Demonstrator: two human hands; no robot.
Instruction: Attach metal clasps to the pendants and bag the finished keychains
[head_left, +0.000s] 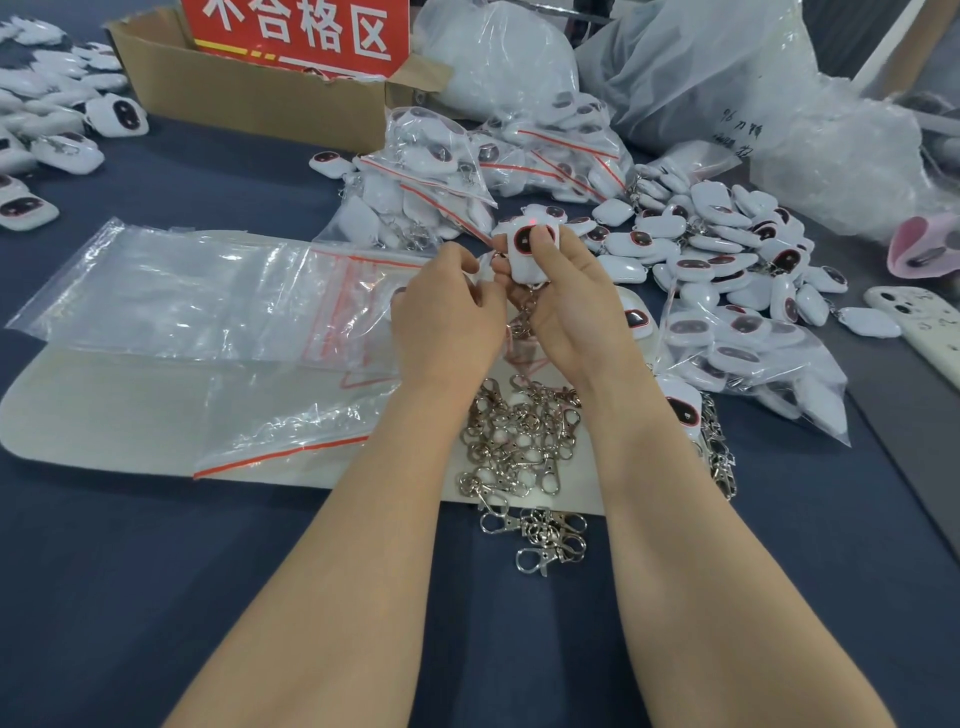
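Observation:
My right hand (563, 291) grips a white pendant (524, 249) with a dark oval face and a small red light, thumb pressed on its front. A metal clasp (522, 319) hangs from its lower end between my hands. My left hand (447, 306) has its fingers curled at the pendant's lower edge; what they pinch is hidden. A pile of loose metal clasps (519, 441) lies below my wrists. Loose pendants (717, 244) are heaped to the right. Empty zip bags (208, 296) lie flat on the left.
Filled bags of pendants (431, 182) lie behind my hands and at the right (753, 358). A cardboard box (249, 88) with a red sign stands at the back. More pendants (47, 130) lie far left. A white phone (919, 322) rests at the right edge.

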